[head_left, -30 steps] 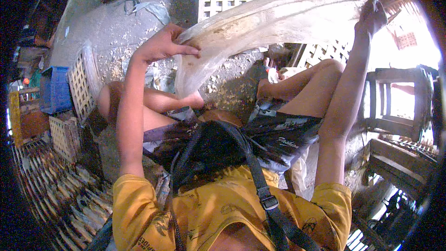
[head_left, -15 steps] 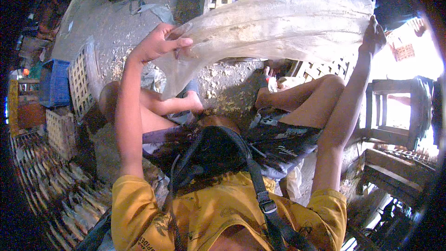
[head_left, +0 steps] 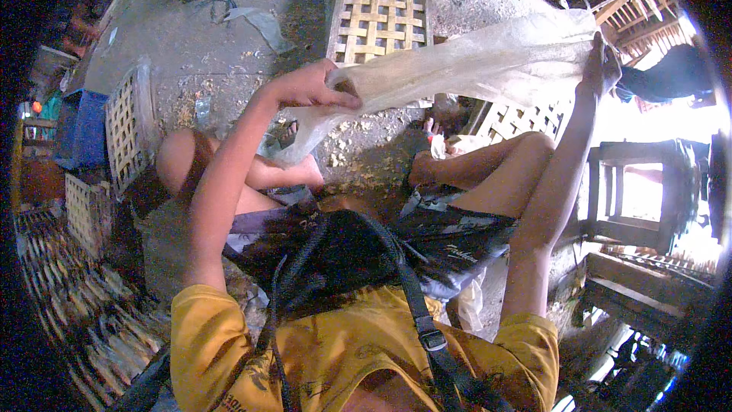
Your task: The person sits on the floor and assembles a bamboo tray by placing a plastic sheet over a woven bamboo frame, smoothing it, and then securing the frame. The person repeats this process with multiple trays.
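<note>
A long, cloudy clear plastic sheet or bag (head_left: 465, 65) is stretched between my two raised hands, above the floor in front of my legs. My left hand (head_left: 316, 89) is closed on its left end, the thumb pressing toward the fingers, and a loose flap hangs below toward my foot. My right hand (head_left: 602, 67) grips the other end, higher up at the right. Its fingers are partly in shadow. The plastic is gathered into lengthwise folds and partly covers the woven trays behind it.
A woven lattice tray (head_left: 381, 15) stands ahead, and another (head_left: 526, 118) lies beyond my right knee. To the left are a blue crate (head_left: 80, 130), a lattice panel (head_left: 130, 126) and rows of slender pieces (head_left: 91, 313). A wooden stool (head_left: 633, 191) stands at the right. Pale flakes (head_left: 362, 133) litter the floor.
The plastic has sunk and narrowed from a billowed spread into a slacker, folded strip. My left hand has moved right and slightly down; my right hand has shifted slightly left.
</note>
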`<state>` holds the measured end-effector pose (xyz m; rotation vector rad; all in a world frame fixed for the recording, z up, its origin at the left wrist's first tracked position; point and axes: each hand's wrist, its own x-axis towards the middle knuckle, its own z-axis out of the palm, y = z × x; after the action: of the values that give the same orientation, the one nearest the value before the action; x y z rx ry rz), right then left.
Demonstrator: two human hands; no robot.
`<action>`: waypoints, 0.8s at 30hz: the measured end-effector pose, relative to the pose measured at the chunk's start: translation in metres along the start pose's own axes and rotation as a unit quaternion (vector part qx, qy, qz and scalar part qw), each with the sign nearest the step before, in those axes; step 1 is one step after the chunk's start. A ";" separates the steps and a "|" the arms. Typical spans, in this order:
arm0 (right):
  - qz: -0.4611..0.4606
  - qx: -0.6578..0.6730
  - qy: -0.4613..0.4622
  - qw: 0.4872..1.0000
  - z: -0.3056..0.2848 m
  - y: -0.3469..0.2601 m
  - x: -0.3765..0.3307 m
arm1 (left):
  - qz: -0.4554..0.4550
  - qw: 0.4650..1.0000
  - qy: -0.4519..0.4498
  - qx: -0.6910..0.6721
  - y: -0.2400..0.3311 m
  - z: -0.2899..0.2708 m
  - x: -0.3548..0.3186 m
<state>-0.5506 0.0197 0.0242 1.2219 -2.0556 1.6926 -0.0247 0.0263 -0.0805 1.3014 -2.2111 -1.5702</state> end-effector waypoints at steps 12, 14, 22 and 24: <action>0.041 0.031 -0.034 0.998 -0.003 0.005 -0.004 | 0.056 0.962 0.169 -0.208 -0.004 -0.009 -0.016; 0.014 -0.016 -0.035 0.999 -0.008 0.010 0.005 | 0.064 0.959 0.167 -0.219 -0.011 -0.013 -0.010; 0.093 0.122 -0.039 0.987 -0.003 -0.020 -0.017 | -0.098 0.906 -0.135 -0.389 -0.028 -0.017 -0.016; 0.082 0.159 -0.039 0.983 -0.015 -0.028 -0.018 | -0.076 0.926 -0.175 -0.325 -0.022 0.013 -0.004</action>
<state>-0.5248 0.0411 0.0378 1.2532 -2.0351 2.1480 -0.0169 0.0363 -0.1033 1.0548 -1.5035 -2.4639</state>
